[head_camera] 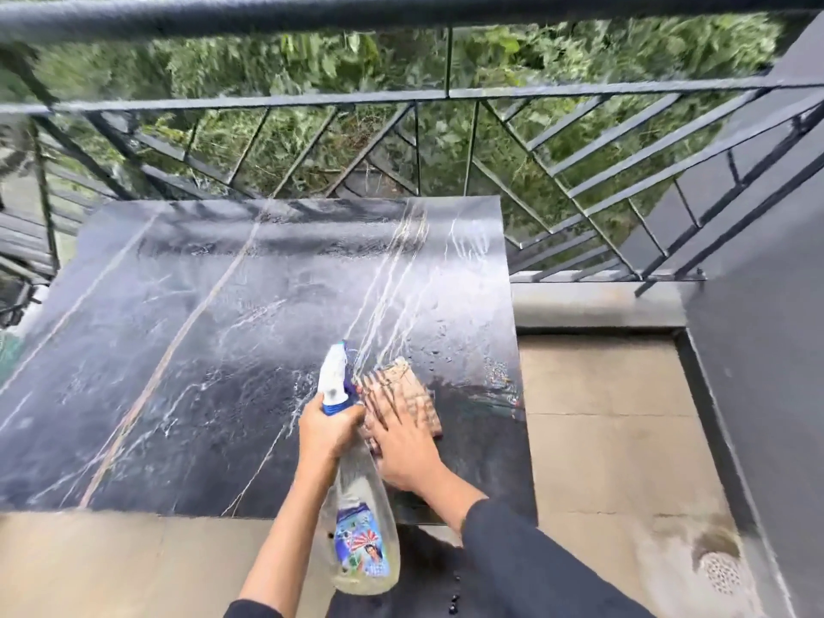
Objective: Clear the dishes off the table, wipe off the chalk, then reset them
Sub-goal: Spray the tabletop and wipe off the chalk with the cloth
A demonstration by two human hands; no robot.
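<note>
Two hands at work near the table's (178,305) front right corner. The left hand (327,428) is wrapped tight round the neck of a spray bottle (356,506), nozzle pointing out over the top, the bottle body hanging below the front edge. The right hand (403,443) is spread flat, fingers splayed, pressing a cloth (410,381) down onto the wet surface, gripping nothing, just pinning it with the palm. No dishes on the table, so clearing looks done and this is the wiping step. The top is slick with water; pale streaks run from the front towards the back edge, though some look like veins in the dark stone and I cannot tell chalk from marble everywhere. To do this well: keep the palm flat, pull long overlapping passes from the back edge to the front, and work across to the left edge. Refold the cloth once it loads up, or it only smears. Spray ahead of the cloth, not onto the hand.
</note>
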